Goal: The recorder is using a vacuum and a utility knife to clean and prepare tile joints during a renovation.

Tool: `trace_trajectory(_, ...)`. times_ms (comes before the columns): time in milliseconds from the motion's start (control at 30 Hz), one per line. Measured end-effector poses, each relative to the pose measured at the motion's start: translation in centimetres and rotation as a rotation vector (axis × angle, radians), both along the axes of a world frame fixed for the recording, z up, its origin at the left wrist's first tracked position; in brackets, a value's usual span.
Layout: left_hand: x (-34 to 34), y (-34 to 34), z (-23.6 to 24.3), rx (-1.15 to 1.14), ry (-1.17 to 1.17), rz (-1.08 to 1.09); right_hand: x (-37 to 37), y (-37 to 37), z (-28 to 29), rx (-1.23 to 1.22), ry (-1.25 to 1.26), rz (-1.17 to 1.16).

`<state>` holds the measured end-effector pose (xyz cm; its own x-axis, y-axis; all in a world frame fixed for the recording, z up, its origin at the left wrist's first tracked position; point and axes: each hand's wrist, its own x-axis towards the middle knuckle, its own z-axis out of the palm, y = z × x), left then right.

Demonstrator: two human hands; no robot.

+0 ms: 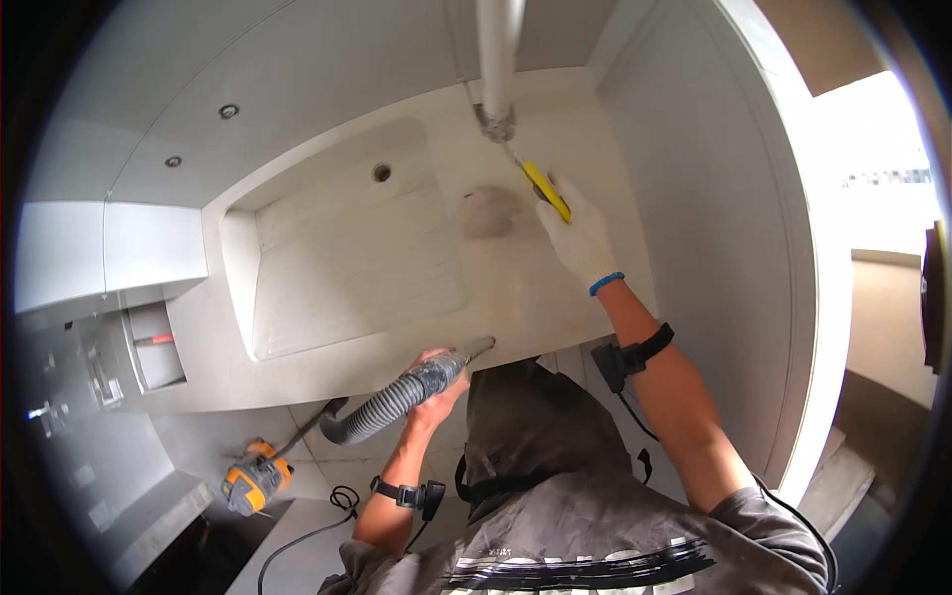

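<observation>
The right hand (580,238), in a white glove, is closed around a yellow-handled knife (544,188) whose tip meets the base of the white pipe (496,59) on the pale desk (555,297), beside the shallow sink (347,248). The left hand (436,382) is wrapped around the grey vacuum hose (397,397) at the desk's front edge. It looks like scraping at the pipe base; next the hose mouth probably must come close to the dusty patch (491,210).

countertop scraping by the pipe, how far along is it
Looks early to midway. Done: one scuffed, dusty patch shows on the countertop beside the sink basin. In hand: the gloved right hand works a yellow-handled tool at the white pipe base, while the left hand holds the vacuum hose at the counter edge. Left: clearing that patch.
</observation>
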<state>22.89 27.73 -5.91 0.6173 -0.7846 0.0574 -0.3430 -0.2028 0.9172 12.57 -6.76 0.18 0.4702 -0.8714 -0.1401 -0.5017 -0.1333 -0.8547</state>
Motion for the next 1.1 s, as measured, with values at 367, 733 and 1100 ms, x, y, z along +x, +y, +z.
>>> trace_trajectory(367,-7.3,-12.6,3.6,0.047,-0.200,-0.466,-21.4,11.2,6.8,-0.049,0.084,-0.383)
trace_trajectory(733,-11.7,-25.6,-1.0,-0.122,-0.504,-0.548,-31.0,24.8,6.0,-0.039,0.240,-0.494)
trace_trajectory(1100,-20.8,-23.0,3.3,0.007,0.312,-0.747,-31.4,25.8,7.2,0.003,0.242,-0.646)
